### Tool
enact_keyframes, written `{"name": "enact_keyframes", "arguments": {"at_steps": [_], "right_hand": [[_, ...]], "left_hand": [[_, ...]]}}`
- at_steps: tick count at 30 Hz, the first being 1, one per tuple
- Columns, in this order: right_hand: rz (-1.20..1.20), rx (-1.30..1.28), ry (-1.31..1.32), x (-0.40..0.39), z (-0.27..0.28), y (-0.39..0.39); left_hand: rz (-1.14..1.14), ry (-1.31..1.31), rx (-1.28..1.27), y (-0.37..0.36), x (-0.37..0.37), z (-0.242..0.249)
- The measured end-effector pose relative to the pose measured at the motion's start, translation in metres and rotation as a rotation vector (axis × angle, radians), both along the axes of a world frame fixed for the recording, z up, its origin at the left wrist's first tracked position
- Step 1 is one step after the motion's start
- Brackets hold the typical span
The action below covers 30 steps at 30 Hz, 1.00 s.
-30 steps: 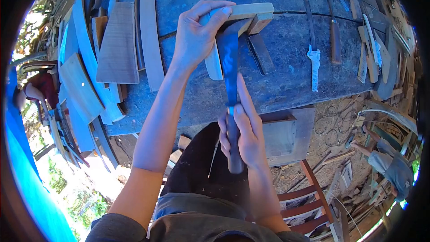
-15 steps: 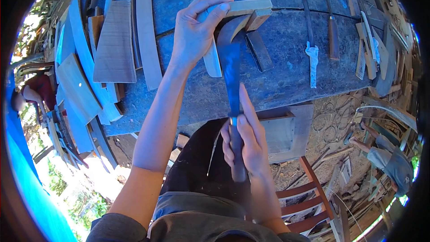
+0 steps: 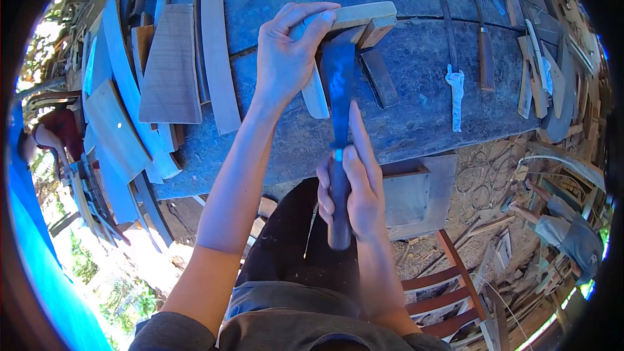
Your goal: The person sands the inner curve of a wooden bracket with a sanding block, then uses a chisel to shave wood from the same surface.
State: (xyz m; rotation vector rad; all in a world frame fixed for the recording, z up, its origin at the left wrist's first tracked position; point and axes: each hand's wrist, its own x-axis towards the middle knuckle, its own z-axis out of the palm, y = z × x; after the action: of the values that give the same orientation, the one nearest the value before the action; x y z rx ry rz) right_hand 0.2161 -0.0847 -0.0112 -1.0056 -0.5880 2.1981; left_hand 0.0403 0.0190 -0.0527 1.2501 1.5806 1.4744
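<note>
My left hand [image 3: 286,52] is closed round one end of a pale wooden piece [image 3: 365,12], held above the blue worktable [image 3: 273,162]. A short block [image 3: 377,31] sits at right angles under its far end. My right hand [image 3: 354,192] grips the dark wooden handle of a broad, flat-bladed hand tool [image 3: 339,84], index finger stretched along it toward the blade. The blade widens toward its tip, which overlaps the underside of the wooden piece. A pale strip [image 3: 315,94] and a dark block [image 3: 379,78] show beside the blade.
Stacked boards [image 3: 172,65] cover the table's left side. Right of my hands lie a long tool with a cloth-wrapped handle [image 3: 455,78] and a wooden-handled one [image 3: 486,58]. A slatted wooden frame [image 3: 448,286] stands below right. Other people are at far left [image 3: 58,133] and right [image 3: 565,234].
The tool in my right hand has moved forward, its tip now up at the wooden piece and covering the curved part there. My left hand keeps its hold.
</note>
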Motion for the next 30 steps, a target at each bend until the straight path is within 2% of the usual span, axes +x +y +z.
{"name": "enact_keyframes", "arguments": {"at_steps": [13,16,18,24,26,30], "right_hand": [[-0.013,0.028,0.021,0.003,0.009,-0.005],[-0.041,-0.061,0.027,-0.001,0.012,0.005],[-0.062,-0.041,-0.012,-0.001,0.007,0.003],[-0.036,0.027,-0.021,0.003,0.003,0.005],[-0.062,0.037,-0.025,-0.006,0.001,0.02],[-0.077,0.004,0.002,0.002,0.005,0.001]], "left_hand": [[0.044,0.005,0.03,-0.002,0.004,-0.002],[0.068,0.003,0.049,-0.003,0.004,0.0],[0.094,0.123,0.022,-0.002,0.005,0.002],[0.075,-0.027,0.044,0.0,0.009,0.001],[0.085,0.006,0.038,-0.001,0.008,-0.001],[0.075,0.044,0.02,0.0,0.007,-0.001]]}}
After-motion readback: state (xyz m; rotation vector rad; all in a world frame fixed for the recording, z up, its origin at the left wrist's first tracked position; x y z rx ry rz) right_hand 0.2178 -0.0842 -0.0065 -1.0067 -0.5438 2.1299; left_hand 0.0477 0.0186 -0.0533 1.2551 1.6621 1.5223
